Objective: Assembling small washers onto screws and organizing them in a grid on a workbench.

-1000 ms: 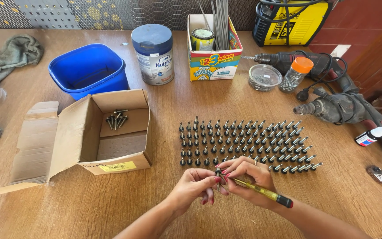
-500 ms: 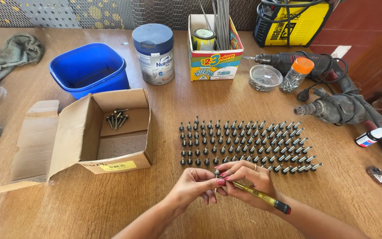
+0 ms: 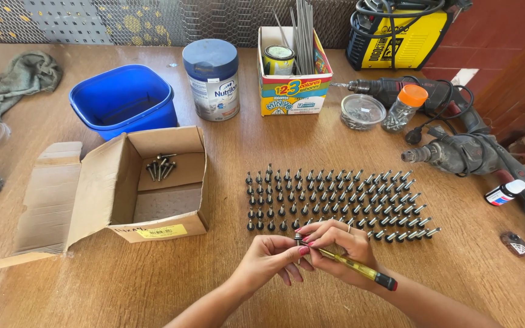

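blue tub (image 3: 123,103), tin (image 3: 211,79), cardboard box (image 3: 116,188), 2 drills (image 3: 457,152) on bench.

two power drills (image 3: 457,152), one blue tub (image 3: 123,100), one cardboard box (image 3: 129,182)

a worn wooden bench (image 3: 153,285) is seen from above, its grain scuffed and lightly stained. behind it, wire mesh (image 3: 153,21) is stretched along the back edge. to the right, a red-brown wall (image 3: 505,42) is seen. the scene is lit evenly by soft daylight.
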